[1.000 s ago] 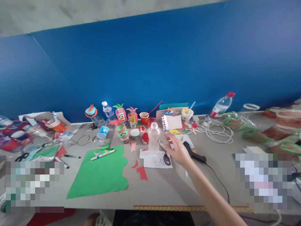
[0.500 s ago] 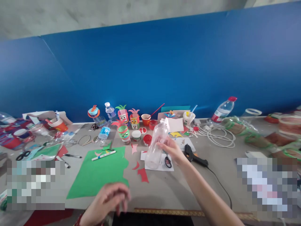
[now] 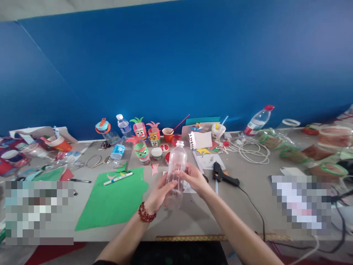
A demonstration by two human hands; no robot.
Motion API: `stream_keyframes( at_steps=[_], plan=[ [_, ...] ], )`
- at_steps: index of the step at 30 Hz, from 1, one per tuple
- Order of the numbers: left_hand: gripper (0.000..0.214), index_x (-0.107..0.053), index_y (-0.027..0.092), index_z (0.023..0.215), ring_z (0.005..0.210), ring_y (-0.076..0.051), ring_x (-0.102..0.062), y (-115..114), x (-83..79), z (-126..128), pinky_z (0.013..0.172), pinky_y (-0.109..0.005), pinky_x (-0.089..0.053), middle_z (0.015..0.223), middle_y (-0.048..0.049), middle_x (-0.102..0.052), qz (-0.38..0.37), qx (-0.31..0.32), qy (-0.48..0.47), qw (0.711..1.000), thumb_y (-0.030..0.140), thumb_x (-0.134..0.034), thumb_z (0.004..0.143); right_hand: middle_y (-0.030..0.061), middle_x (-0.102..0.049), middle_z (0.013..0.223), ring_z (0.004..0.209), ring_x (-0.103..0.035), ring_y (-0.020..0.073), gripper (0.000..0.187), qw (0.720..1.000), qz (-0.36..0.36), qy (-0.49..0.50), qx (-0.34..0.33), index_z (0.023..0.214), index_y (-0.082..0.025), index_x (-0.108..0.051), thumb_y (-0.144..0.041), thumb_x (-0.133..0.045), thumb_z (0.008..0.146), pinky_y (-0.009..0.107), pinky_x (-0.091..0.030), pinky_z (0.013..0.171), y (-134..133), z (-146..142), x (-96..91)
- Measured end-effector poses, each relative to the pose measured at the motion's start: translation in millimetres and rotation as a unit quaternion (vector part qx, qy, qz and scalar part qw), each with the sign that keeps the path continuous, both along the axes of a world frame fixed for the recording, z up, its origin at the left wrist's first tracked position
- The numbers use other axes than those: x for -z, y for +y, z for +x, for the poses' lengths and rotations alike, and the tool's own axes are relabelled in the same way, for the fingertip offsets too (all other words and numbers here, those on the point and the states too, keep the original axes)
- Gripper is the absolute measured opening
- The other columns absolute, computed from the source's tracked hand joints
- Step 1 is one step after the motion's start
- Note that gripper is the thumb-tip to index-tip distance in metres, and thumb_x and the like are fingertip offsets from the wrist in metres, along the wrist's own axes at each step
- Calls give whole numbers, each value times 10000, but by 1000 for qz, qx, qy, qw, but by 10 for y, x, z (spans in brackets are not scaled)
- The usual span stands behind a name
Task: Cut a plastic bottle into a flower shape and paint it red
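Clear, unlabelled plastic bottle (image 3: 178, 160) held near upright, fingers of left hand (image 3: 157, 195) and right hand (image 3: 196, 180) gripping its body. Location: central grey worktop (image 3: 198, 221), between flat green sheet (image 3: 110, 202) and black, corded glue gun (image 3: 226, 178). Base contact with worktop: cannot be determined.

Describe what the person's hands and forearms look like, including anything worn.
The left hand is ungloved, with a dark red beaded bracelet in several strands at the wrist; a dark sleeve edge shows near the elbow. The right hand is ungloved, its wrist bare.
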State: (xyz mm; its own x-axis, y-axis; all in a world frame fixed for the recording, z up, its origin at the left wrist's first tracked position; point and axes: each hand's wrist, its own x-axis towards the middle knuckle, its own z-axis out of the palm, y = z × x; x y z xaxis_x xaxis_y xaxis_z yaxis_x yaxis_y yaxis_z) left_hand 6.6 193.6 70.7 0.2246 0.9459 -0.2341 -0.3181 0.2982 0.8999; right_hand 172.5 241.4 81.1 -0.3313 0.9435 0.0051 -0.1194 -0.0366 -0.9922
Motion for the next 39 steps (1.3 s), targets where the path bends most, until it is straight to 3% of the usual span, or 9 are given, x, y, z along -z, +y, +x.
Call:
stream_keyframes(
  at_steps=[5,9,11,13,18,22,27,33,39],
  plan=[
    [499,-665,196,1212,858,-254,-736,-26,43,-15,677,-309,-573,1072,-110,-750,-20,-10,-11,1000,421,-773,780,70,-741,987,897,-701,234,422,996,76,-52,-18,1060,-182,-661,-555,-662,863,336,-559,757,-50,-18,7],
    [456,-674,173,1181,897,-240,-718,-17,57,-122,717,-307,-578,1080,-110,-740,28,-27,-11,999,408,-753,799,88,-729,1112,956,-702,219,433,972,169,-157,-34,1217,-194,-624,-526,-485,976,310,-565,737,-133,60,173],
    [428,-670,163,1159,844,-221,-714,1,53,-205,727,-314,-579,985,-95,-748,25,-37,-29,999,423,-726,823,76,-752,1069,885,-718,194,416,939,193,-283,-33,1222,-200,-637,-490,-437,999,280,-561,691,-133,214,281],
    [401,-667,158,1114,781,-201,-705,23,51,-278,720,-314,-576,894,-73,-742,7,-52,-50,997,434,-721,827,62,-766,972,785,-711,197,347,882,209,-422,18,1064,-214,-704,-473,-495,969,295,-547,689,-80,423,367],
    [413,-640,150,1082,757,-198,-696,71,78,-304,661,-296,-552,859,-69,-718,-39,-57,-46,997,465,-717,826,99,-737,975,879,-674,247,284,817,210,-529,95,1009,-185,-704,-339,-468,973,353,-486,796,156,788,410],
    [562,-571,153,1226,803,-212,-700,89,119,-253,637,-277,-529,922,-99,-716,-42,-20,1,999,525,-706,827,77,-730,987,971,-655,239,229,772,212,-592,96,998,-203,-704,-299,-499,962,302,-454,803,283,761,370],
    [568,-521,184,1254,838,-216,-692,103,154,-283,637,-288,-533,1041,-110,-675,2,48,19,999,511,-714,832,146,-694,1095,1061,-624,300,283,718,177,-661,129,1180,-154,-619,-286,-516,952,325,-438,787,510,689,404],
    [493,-559,215,1167,817,-201,-696,133,174,-319,655,-292,-547,1015,-62,-632,-6,73,16,997,429,-783,783,172,-677,1134,971,-674,288,340,701,152,-691,90,1248,-119,-557,-204,-517,921,324,-436,736,796,662,476],
    [513,-619,203,1183,887,-174,-668,177,273,-400,709,-262,-543,994,-52,-658,-38,58,35,997,437,-794,762,116,-716,1040,886,-695,246,364,705,140,-693,60,1289,-170,-553,-214,-479,936,289,-425,686,817,789,452]
  ],
)
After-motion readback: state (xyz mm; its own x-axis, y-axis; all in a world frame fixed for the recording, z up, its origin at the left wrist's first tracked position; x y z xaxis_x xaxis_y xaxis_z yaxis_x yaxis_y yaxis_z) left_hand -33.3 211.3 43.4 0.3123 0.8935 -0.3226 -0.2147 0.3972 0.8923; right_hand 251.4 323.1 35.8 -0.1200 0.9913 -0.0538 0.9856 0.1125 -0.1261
